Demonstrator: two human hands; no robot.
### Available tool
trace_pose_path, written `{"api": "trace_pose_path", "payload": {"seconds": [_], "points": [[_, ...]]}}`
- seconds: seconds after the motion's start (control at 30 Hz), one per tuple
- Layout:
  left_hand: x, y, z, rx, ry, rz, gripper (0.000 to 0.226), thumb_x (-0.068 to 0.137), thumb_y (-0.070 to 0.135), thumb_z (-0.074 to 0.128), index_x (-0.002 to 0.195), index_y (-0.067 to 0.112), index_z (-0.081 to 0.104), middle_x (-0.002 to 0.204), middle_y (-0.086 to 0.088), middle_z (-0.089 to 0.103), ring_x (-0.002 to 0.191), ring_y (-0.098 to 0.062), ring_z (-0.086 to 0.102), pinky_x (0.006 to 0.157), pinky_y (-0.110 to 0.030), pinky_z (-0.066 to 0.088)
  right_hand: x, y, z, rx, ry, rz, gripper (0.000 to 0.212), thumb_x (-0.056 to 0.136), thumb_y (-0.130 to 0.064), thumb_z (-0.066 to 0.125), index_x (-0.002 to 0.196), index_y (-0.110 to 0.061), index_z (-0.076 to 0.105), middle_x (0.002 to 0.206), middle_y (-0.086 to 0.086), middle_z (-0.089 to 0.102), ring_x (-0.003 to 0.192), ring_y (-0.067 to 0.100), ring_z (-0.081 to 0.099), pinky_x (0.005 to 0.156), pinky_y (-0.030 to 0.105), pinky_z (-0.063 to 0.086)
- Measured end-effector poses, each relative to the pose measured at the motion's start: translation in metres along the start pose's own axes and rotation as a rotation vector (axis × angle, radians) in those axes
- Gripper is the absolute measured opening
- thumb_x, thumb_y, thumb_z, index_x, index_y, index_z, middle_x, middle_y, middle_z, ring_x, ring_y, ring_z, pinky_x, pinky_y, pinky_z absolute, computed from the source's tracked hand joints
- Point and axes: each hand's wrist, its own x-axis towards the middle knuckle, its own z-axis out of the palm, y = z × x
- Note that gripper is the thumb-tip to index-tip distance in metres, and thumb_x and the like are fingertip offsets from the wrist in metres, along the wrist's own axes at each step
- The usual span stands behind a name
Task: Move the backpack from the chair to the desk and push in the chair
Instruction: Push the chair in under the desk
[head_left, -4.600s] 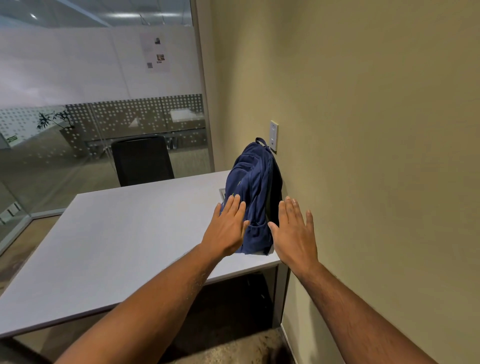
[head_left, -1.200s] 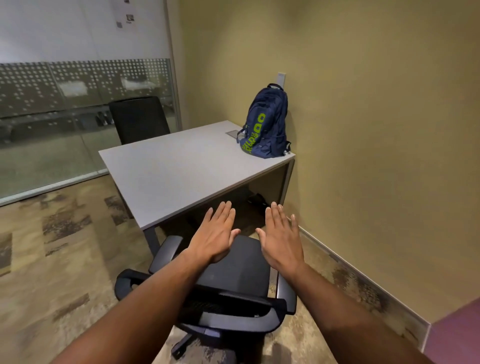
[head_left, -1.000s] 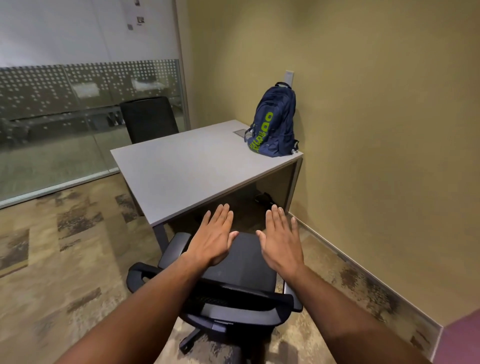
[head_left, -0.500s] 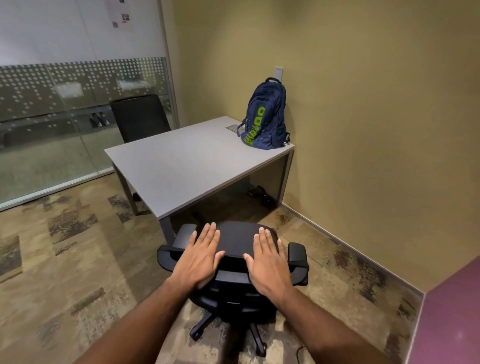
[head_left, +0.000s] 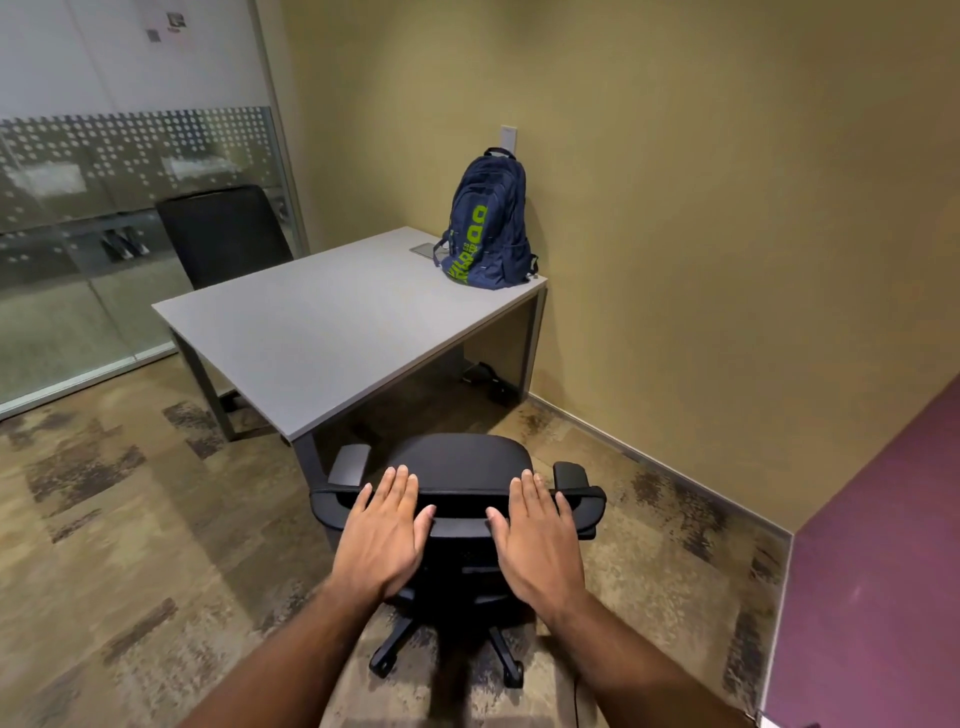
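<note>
A navy backpack (head_left: 488, 228) with green lettering stands upright on the grey desk (head_left: 332, 322), at its far right corner against the wall. A black office chair (head_left: 462, 462) on castors stands on the carpet a short way in front of the desk's near edge, its seat facing the desk. My left hand (head_left: 384, 535) and my right hand (head_left: 535, 535) lie flat with fingers spread over the top of the chair's backrest, one on each side. Neither hand grips anything.
A second black chair (head_left: 223, 234) sits behind the desk by the frosted glass partition (head_left: 104, 197). The tan wall (head_left: 727, 234) runs along the right. A purple surface (head_left: 883, 571) fills the lower right corner. Cables (head_left: 488, 379) lie under the desk.
I have stepped back from the desk. My hands have come from above the chair's seat to its backrest top, and the chair appears farther from me and lower in view.
</note>
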Motion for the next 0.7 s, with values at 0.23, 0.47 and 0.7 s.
{"api": "trace_pose_path", "payload": {"seconds": [0.23,0.47,0.7], "points": [[0.016,0.005,0.007,0.041,0.076,-0.028,0.073,0.102,0.052,0.007,0.154,0.011,0.036,0.162,-0.005,0.032,0.152,-0.016,0.021,0.124,-0.037,0.018,0.014,0.007,0.006,0.022,0.026,-0.012,0.084,0.096,-0.063,-0.006,0.157,-0.013,0.024,0.165,0.004,0.022,0.153,0.016,0.014,0.124,0.041,0.013],[0.052,0.012,0.015,0.062,0.081,-0.037,0.067,0.105,0.049,0.014,0.151,0.009,0.041,0.159,-0.008,0.038,0.150,-0.019,0.028,0.123,-0.038,0.022,0.052,0.021,0.011,0.006,0.056,0.008,0.072,0.102,-0.055,0.011,0.152,-0.011,0.038,0.159,0.007,0.036,0.149,0.019,0.027,0.121,0.042,0.022],[0.106,0.015,0.021,0.053,0.078,-0.069,0.066,0.104,0.048,0.013,0.152,0.010,0.040,0.159,-0.007,0.038,0.151,-0.018,0.028,0.123,-0.038,0.022,0.109,0.037,0.018,0.016,0.062,-0.021,0.068,0.102,-0.052,0.013,0.151,-0.013,0.040,0.159,0.004,0.037,0.149,0.017,0.026,0.122,0.041,0.021]]}}
